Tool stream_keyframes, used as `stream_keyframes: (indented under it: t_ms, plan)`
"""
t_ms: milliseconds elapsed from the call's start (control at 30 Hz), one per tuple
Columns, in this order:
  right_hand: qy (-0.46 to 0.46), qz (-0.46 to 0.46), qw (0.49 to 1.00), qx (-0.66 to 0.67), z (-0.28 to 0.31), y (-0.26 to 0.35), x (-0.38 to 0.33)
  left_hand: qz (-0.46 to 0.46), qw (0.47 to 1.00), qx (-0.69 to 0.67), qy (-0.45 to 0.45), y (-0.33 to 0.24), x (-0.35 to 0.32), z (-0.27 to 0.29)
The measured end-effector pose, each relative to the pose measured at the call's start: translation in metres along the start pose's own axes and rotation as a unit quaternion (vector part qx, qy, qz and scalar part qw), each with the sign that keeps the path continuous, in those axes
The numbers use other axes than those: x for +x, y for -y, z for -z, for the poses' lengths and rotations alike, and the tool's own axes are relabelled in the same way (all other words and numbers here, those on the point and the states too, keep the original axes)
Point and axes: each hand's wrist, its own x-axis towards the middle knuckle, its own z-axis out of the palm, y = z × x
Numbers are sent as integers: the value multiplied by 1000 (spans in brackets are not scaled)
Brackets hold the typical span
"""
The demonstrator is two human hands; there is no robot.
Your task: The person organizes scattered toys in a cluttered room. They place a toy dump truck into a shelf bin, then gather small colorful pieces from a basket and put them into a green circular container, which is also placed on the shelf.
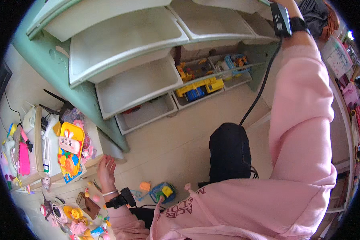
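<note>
My left hand (106, 170) is low at the left, fingers spread and holding nothing, its fingertips at the corner of a shallow wooden box (93, 161). A black band and a bracelet sit on that wrist. In the box lies a yellow toy board (71, 152) with a pink rabbit shape. My right arm, in a pink sleeve, reaches up to the top right. Only the base of my right hand (289, 4) shows at the picture's upper edge, above a black wrist device; its fingers are cut off. A black cable hangs from that device.
A green toy rack (52, 64) with tilted pale bins (136, 84) fills the upper left. Two lower bins hold yellow and blue toy vehicles (200, 86). Several small toys lie on the floor at lower left, an orange piece (145, 186) and a blue-green toy (163, 192) near my black-clad knee (228, 152).
</note>
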Motion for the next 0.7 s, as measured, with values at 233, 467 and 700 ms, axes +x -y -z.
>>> stream_keyframes:
  t_ms: [233,467,700]
  plan:
    - [-116,105,850,-503,16,-8,57,9,1000,5,26,-1,-9,0]
    - [-226,177,935,209,12,44,22,-12,998,-54,18,-3,-11,8]
    - [-215,12,974,73,-3,50,-128,-52,997,-60,16,1,-10,6]
